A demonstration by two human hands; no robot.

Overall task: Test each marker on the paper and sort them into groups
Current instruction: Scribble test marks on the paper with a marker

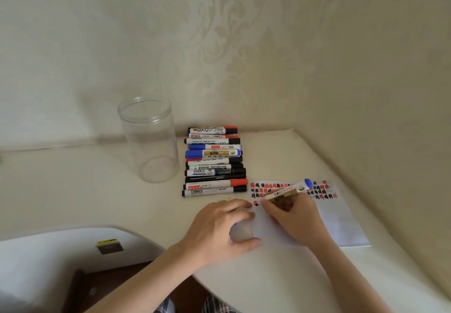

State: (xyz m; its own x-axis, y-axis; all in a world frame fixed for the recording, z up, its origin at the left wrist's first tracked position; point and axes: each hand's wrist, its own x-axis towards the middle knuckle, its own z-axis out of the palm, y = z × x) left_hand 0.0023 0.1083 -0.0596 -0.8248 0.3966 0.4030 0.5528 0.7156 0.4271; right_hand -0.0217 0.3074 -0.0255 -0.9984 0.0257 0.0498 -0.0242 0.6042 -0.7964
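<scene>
Right hand [294, 212] grips a blue-ended white marker [288, 190], tip on the scribbled white paper [341, 224]; left hand [219, 227] curls around a blue cap [235, 224].

Bare bench [73, 190] lies open left of the jar [150, 141] and in front of it. The jar stands just beside the row of markers [214, 162], a narrow gap between them. Both hands crowd the paper [341, 222]; walls close behind and right.
</scene>
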